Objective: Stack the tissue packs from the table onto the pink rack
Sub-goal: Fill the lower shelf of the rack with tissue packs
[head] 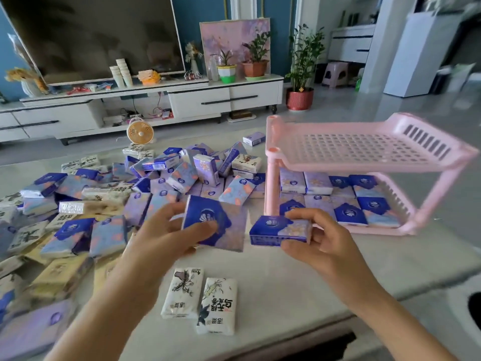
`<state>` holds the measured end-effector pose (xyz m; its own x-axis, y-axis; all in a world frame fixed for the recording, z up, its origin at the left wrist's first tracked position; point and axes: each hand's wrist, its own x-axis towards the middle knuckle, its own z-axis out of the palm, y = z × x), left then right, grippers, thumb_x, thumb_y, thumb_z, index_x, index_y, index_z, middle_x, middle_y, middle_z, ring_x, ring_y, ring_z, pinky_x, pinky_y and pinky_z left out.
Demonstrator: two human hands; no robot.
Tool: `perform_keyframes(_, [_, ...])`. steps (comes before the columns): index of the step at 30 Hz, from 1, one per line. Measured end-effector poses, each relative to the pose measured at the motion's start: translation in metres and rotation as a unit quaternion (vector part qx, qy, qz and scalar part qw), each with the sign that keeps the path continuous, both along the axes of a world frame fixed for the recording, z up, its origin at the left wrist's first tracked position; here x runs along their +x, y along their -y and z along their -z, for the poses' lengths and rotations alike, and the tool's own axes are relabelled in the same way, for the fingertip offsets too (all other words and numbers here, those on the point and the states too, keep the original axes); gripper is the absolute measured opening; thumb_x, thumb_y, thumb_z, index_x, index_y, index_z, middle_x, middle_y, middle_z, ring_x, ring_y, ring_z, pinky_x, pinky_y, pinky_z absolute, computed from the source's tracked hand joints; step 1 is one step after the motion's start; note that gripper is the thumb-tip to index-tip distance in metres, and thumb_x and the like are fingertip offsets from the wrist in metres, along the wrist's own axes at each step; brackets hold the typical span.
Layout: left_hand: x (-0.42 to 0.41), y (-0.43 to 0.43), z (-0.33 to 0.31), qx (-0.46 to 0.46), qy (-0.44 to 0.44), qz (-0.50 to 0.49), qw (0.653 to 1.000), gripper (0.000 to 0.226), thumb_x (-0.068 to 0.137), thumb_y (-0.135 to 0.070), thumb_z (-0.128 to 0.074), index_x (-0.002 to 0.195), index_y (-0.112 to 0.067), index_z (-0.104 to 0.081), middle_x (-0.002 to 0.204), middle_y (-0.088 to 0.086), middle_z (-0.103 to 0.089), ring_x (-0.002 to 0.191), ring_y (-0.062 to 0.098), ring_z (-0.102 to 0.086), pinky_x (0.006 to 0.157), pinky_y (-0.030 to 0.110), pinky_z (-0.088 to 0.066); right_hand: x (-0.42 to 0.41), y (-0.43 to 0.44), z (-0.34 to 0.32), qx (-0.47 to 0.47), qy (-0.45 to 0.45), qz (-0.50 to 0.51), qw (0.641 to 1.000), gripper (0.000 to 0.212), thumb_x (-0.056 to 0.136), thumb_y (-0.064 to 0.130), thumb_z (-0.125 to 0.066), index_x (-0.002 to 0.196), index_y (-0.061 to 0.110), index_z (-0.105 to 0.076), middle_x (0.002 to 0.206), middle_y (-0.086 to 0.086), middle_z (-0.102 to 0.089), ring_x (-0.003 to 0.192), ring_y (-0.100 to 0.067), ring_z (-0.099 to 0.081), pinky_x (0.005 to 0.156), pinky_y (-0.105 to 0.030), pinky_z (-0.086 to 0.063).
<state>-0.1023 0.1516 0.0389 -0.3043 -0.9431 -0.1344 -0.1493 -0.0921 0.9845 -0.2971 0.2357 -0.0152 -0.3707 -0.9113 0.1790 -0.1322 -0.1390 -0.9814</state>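
Observation:
My left hand [158, 235] grips a blue-and-purple tissue pack [221, 217] held upright above the table, thumb on its face. My right hand [317, 241] pinches a second blue tissue pack [276, 230] lying flat, just in front of the pink rack [270, 173]. The rack has two tiers: its upper shelf [364, 149] is bare, its lower shelf [406, 217] holds several purple and blue packs laid in rows. A large loose pile of tissue packs [145, 183] covers the table's left and middle.
Two white printed packs [200, 298] lie near the front edge of the pale table [286, 282]. One lone pack [253, 138] sits behind the rack. Beyond the table are a small fan [140, 132] on the floor and a TV cabinet [182, 100].

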Motion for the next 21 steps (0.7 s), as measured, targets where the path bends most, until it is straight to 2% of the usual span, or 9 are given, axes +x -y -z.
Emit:
perform_keyframes(2, [-0.029,-0.022,0.008,0.048,-0.027,0.072,0.996,0.036,0.072,-0.011,-0.076,0.104,-0.012,-0.061,0.084,0.005,-0.074,0.065,0.012,-0.067,0.061,0.027,-0.052,-0.017,-0.011,0.001,-0.010,-0.027,0.077,0.997,0.035,0.059,0.027,-0.073,0.093,0.021,-0.066,0.088,-0.028,-0.054,0.070,-0.025,-0.056,0.067,-0.025,-0.049])
perform_keyframes(4, [-0.062,-0.038,0.017,0.086,-0.056,0.106,0.989,0.031,0.079,-0.006,-0.069,0.107,-0.009,-0.057,0.082,0.008,-0.071,0.061,0.012,-0.066,0.059,0.027,-0.057,-0.037,-0.018,0.004,-0.019,-0.034,0.191,0.981,0.032,0.064,0.025,-0.077,0.093,0.018,-0.064,0.071,-0.009,-0.053,0.065,-0.011,-0.052,0.061,-0.012,-0.043])
perform_keyframes(6, [-0.096,-0.046,0.024,0.101,-0.076,0.112,0.986,0.034,0.081,-0.005,-0.066,0.111,-0.010,-0.050,0.086,0.007,-0.068,0.060,0.012,-0.066,0.059,0.028,-0.059,-0.061,-0.019,0.011,-0.010,-0.071,0.308,0.949,0.034,0.068,0.032,-0.076,0.097,0.018,-0.062,0.077,0.005,-0.055,0.075,-0.012,-0.055,0.067,-0.017,-0.041])
perform_keyframes(8, [-0.127,-0.049,0.030,0.103,-0.085,0.103,0.986,0.038,0.082,-0.005,-0.064,0.114,-0.012,-0.045,0.097,0.009,-0.064,0.063,0.014,-0.064,0.058,0.029,-0.058,-0.083,-0.014,0.019,0.003,-0.147,0.394,0.907,0.050,0.063,0.048,-0.062,0.104,0.018,-0.061,0.093,0.004,-0.056,0.087,-0.016,-0.054,0.076,-0.021,-0.038])
perform_keyframes(10, [-0.153,-0.048,0.035,0.102,-0.085,0.089,0.987,0.039,0.083,-0.005,-0.062,0.115,-0.011,-0.042,0.101,0.010,-0.063,0.065,0.015,-0.062,0.058,0.028,-0.057,-0.104,-0.004,0.028,-0.014,-0.224,0.419,0.880,0.051,0.067,0.040,-0.060,0.106,0.009,-0.062,0.099,-0.001,-0.057,0.094,-0.022,-0.053,0.083,-0.026,-0.039])
perform_keyframes(12, [-0.171,-0.045,0.040,0.080,-0.074,0.076,0.991,0.037,0.082,-0.005,-0.061,0.111,-0.012,-0.041,0.094,0.007,-0.062,0.073,0.020,-0.063,0.060,0.029,-0.056,-0.120,0.010,0.038,-0.002,-0.308,0.401,0.863,0.044,0.072,0.028,-0.063,0.108,0.002,-0.061,0.103,-0.013,-0.061,0.101,-0.031,-0.052,0.088,-0.031,-0.037])
perform_keyframes(14, [-0.182,-0.043,0.043,0.061,-0.070,0.064,0.994,0.039,0.080,-0.005,-0.061,0.114,-0.009,-0.041,0.088,0.003,-0.061,0.077,0.021,-0.062,0.061,0.031,-0.056,-0.133,0.024,0.048,0.016,-0.359,0.379,0.853,0.043,0.078,0.021,-0.067,0.114,0.001,-0.058,0.109,-0.018,-0.059,0.106,-0.034,-0.050,0.092,-0.032,-0.034])
perform_keyframes(18, [-0.187,-0.032,0.054,0.041,-0.054,0.041,0.997,0.044,0.078,-0.008,-0.064,0.117,-0.012,-0.044,0.099,0.005,-0.062,0.083,0.020,-0.062,0.072,0.035,-0.056,-0.146,0.045,0.052,0.004,-0.369,0.410,0.834,0.044,0.084,0.024,-0.063,0.122,0.002,-0.053,0.116,-0.019,-0.056,0.111,-0.034,-0.047,0.092,-0.031,-0.032])
perform_keyframes(21, [-0.186,-0.032,0.057,0.050,-0.063,0.010,0.997,0.034,0.077,-0.008,-0.065,0.106,-0.013,-0.048,0.086,-0.003,-0.060,0.071,0.013,-0.058,0.065,0.029,-0.051,-0.153,0.058,0.049,0.022,-0.346,0.440,0.829,0.052,0.086,0.024,-0.063,0.131,0.003,-0.046,0.121,-0.020,-0.053,0.112,-0.031,-0.045,0.091,-0.032,-0.034])
